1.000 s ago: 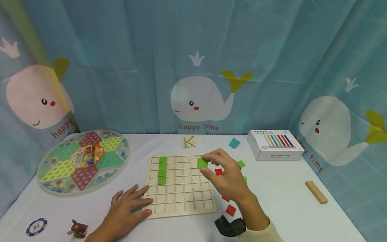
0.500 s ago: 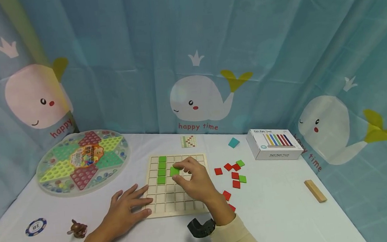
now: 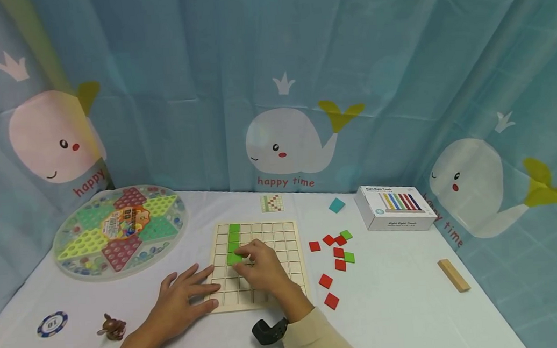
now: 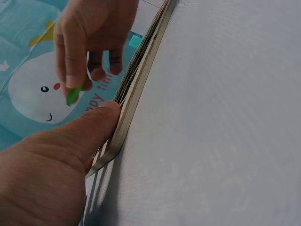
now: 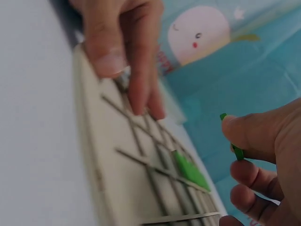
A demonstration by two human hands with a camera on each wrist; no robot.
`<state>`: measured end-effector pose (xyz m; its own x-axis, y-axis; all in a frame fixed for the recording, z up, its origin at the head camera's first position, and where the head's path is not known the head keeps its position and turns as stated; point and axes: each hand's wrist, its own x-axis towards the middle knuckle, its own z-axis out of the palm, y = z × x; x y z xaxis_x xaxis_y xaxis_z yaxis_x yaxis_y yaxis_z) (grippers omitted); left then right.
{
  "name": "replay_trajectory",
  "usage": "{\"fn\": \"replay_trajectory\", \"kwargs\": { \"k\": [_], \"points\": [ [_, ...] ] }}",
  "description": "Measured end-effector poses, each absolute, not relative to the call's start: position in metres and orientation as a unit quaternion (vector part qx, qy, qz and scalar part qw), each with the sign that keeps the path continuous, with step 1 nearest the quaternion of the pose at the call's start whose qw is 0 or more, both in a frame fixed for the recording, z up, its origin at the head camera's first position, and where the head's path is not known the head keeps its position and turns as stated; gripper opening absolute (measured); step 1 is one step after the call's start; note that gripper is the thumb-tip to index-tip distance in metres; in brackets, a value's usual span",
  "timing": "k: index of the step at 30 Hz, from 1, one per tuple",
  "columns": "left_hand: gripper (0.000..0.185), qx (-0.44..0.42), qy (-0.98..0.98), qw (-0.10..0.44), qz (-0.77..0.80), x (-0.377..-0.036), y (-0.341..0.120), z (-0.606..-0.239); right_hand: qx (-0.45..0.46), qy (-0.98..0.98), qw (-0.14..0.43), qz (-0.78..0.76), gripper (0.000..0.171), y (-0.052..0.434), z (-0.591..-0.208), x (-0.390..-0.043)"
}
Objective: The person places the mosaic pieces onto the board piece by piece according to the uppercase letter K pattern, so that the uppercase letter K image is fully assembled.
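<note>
A wooden grid board [image 3: 270, 231] lies on the table, with a column of several green square tiles [image 3: 234, 237] in its second column from the left. My right hand [image 3: 266, 270] pinches another green tile [image 5: 238, 152] between thumb and fingers. That tile is held above the board, near the lower end of the green column. The right wrist view shows it apart from the grid. My left hand [image 3: 183, 300] rests on the board's left edge with its fingers spread. In the left wrist view, the left thumb [image 4: 87, 132] lies against the board's rim.
Loose red tiles [image 3: 326, 281] and two green tiles [image 3: 349, 257] lie right of the board. Behind it are a pattern card [image 3: 272, 203], a teal piece [image 3: 337, 205] and a white box [image 3: 397, 209]. A round game board [image 3: 122, 231], poker chip [image 3: 52, 324] and brown figurine [image 3: 112, 328] are at left.
My right hand has carried the green tile leftward from the board's right edge to the lower end of the green column. My left hand has stayed in place.
</note>
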<state>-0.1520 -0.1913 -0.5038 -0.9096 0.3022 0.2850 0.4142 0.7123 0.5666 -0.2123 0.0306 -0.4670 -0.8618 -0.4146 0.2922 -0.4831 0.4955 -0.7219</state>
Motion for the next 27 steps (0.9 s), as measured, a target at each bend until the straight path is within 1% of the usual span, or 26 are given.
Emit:
{"fn": "replay_trajectory", "kwargs": {
  "k": [5,13,21,27],
  "points": [
    [0.034,-0.195,-0.92,0.085,-0.329,-0.152,-0.191,-0.504,0.243,-0.891,0.021,0.382,0.027,0.026,-0.478,-0.215],
    [0.033,-0.197,-0.92,0.094,-0.326,-0.151,-0.192,-0.504,0.245,-0.911,0.028,0.329,0.024,0.019,-0.482,-0.214],
    [0.034,-0.201,-0.919,0.097,-0.324,-0.152,-0.192,-0.504,0.231,-0.928,0.028,0.291,0.025,0.015,-0.481,-0.211],
    [0.033,-0.197,-0.921,0.091,-0.324,-0.152,-0.191,-0.503,0.23,-0.932,0.031,0.278,0.019,0.016,-0.482,-0.209]
  ]
}}
